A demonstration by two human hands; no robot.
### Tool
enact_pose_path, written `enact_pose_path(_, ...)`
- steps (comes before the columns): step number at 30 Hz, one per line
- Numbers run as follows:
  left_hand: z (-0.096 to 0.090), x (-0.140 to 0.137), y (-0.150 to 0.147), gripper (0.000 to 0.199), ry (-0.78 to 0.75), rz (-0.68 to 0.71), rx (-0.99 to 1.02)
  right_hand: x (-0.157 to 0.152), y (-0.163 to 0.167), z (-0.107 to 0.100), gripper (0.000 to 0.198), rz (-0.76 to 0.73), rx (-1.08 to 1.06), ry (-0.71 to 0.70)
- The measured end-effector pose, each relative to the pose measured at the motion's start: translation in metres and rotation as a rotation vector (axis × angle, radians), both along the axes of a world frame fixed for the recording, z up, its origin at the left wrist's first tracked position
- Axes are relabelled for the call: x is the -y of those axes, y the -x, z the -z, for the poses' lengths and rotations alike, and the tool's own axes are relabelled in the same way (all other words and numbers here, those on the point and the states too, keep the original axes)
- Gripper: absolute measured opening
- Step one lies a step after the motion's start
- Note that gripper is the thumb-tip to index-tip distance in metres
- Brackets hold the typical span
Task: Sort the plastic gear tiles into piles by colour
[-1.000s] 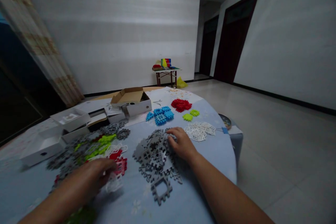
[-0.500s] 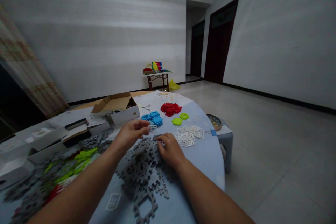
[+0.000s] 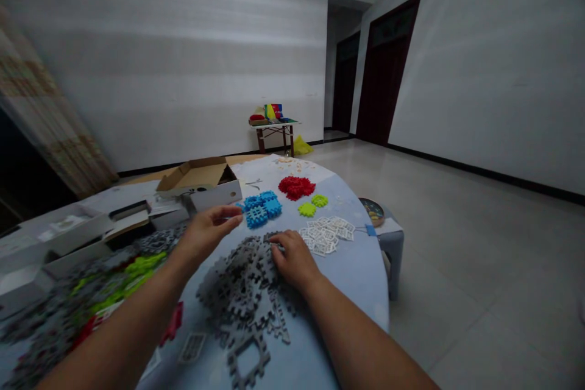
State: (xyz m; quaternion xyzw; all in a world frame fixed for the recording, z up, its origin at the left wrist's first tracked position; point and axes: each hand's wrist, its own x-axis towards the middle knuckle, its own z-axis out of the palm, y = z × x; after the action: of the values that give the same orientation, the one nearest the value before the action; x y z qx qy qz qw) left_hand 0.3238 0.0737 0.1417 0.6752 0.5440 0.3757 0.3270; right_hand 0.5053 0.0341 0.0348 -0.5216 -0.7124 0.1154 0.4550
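My left hand (image 3: 211,230) hovers left of the blue toothed building pieces (image 3: 256,216), its fingers stretched out and thumb apart, with nothing seen between them. My right hand (image 3: 296,259) rests at the upper right of a pile of grey toothed building pieces (image 3: 240,283), with curled fingers on a grey piece (image 3: 269,236) at its edge; the fingers partly hide it. Just right of that hand lies a heap of white lattice window pieces (image 3: 326,234). A single white window piece (image 3: 192,347) lies flat near the front.
Red pieces (image 3: 296,187) and two lime-green pieces (image 3: 307,210) lie farther back. An open cardboard box (image 3: 214,196) and white trays (image 3: 82,228) stand at left. Mixed grey and green pieces (image 3: 141,265) spread beside my left forearm. A grey stool (image 3: 393,244) stands beyond the table's right edge.
My left hand has moved left, and the white window piece it held is no longer seen in it. More of the blue pieces shows. My right hand has stayed about where it was.
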Motion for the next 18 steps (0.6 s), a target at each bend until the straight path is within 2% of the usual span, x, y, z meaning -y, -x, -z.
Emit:
enact_pose_path(4,0.019,0.028,0.06,0.056,0.053,-0.053,-0.177,-0.006,-0.005,0.004,0.02,0.045,-0.028,0.022)
enact_pose_path(8,0.041,0.057,0.096,0.055,0.115,-0.061,-0.293,-0.012,-0.014,0.01,0.021,0.114,-0.061,0.034)
enact_pose_path(12,0.055,0.08,0.109,0.052,0.143,-0.019,-0.393,-0.015,-0.017,0.019,0.024,0.138,-0.053,0.074)
enact_pose_path(18,0.063,0.1,0.097,0.046,0.222,0.08,-0.56,-0.015,-0.012,0.03,0.026,0.106,-0.002,0.114)
